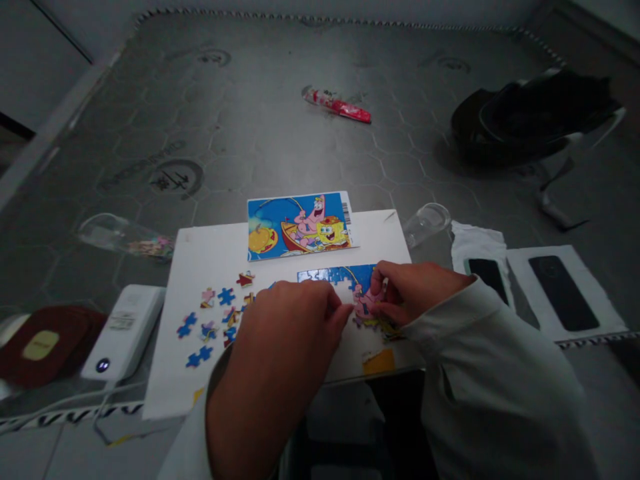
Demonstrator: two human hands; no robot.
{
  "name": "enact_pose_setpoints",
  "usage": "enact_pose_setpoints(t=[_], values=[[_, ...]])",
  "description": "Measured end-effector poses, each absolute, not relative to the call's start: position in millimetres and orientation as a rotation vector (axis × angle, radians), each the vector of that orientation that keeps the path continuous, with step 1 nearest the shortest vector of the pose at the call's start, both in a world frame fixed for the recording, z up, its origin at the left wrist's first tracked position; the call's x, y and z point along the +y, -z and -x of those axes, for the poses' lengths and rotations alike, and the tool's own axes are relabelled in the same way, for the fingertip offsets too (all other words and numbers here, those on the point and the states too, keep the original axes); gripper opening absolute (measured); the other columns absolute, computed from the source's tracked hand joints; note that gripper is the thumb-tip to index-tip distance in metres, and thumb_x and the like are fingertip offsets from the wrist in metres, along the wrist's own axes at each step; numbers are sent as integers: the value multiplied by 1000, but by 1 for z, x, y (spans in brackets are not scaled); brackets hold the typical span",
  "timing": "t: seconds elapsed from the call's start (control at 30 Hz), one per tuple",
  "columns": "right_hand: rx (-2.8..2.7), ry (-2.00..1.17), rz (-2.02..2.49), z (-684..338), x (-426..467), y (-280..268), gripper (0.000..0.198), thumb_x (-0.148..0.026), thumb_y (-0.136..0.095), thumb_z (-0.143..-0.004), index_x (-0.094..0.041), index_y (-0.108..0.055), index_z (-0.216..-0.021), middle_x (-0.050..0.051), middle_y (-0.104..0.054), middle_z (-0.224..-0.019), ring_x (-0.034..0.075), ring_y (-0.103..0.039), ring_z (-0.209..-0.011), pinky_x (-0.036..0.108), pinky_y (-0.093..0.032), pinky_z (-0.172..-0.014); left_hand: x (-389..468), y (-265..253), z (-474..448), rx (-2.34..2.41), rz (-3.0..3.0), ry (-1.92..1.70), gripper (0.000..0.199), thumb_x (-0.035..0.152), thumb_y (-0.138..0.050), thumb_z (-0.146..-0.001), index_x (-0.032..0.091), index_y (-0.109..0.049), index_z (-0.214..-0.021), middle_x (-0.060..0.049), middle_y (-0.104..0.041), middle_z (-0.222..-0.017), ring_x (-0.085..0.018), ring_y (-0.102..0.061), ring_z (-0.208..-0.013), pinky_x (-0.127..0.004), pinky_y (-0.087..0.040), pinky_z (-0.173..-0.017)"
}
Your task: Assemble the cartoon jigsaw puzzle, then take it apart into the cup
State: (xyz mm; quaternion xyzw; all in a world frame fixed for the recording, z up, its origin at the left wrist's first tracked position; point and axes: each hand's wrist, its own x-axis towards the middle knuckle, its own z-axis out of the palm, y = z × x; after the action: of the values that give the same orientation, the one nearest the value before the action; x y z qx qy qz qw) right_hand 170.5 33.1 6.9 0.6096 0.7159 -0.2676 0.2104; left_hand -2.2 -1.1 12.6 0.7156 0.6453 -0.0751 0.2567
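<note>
A partly assembled jigsaw puzzle (323, 274), with a blue top strip and pink and yellow cartoon figures, lies on a white board (210, 243). My right hand (417, 293) is curled over the puzzle's right side, thumb and fingertips on the pink figure. Over the puzzle's left part is my left hand (295, 320), its thumb and forefinger pinched together beside the unfilled middle. Whatever sits in that pinch is hidden. Loose puzzle pieces (226, 296) are scattered left of my left hand. Behind the puzzle lies a picture card (300, 227) showing the cartoon scene.
Left of the board are a clear cup (107, 232), a white power bank (123, 333) with a cable and a brown round case (45, 347). To the right stand another clear cup (427, 223), a phone (564, 293) and a black bag (530, 120). A red wrapper (337, 105) lies farther back.
</note>
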Motion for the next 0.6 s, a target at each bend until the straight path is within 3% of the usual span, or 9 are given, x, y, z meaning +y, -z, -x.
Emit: enact_pose_setpoints(t=[0.47, 0.6], values=[[1984, 714, -1681, -172, 32, -10, 12, -34, -62, -84, -27, -61, -94, 2, -71, -91, 18, -63, -74, 29, -37, -61, 4, -36, 52, 2051, -1797, 442, 36, 59, -47, -86, 35, -74, -85, -4, -74, -77, -26, -64, -64, -34, -36, -55], [2004, 748, -1673, -176, 31, -11, 13, -35, -61, -84, -27, -60, -94, 2, -71, -92, 18, -63, -72, 29, -38, -62, 3, -38, 80, 2140, -1837, 366, 38, 58, -45, -87, 34, -74, -89, -4, -74, -76, -24, -64, -64, -33, -37, -57]])
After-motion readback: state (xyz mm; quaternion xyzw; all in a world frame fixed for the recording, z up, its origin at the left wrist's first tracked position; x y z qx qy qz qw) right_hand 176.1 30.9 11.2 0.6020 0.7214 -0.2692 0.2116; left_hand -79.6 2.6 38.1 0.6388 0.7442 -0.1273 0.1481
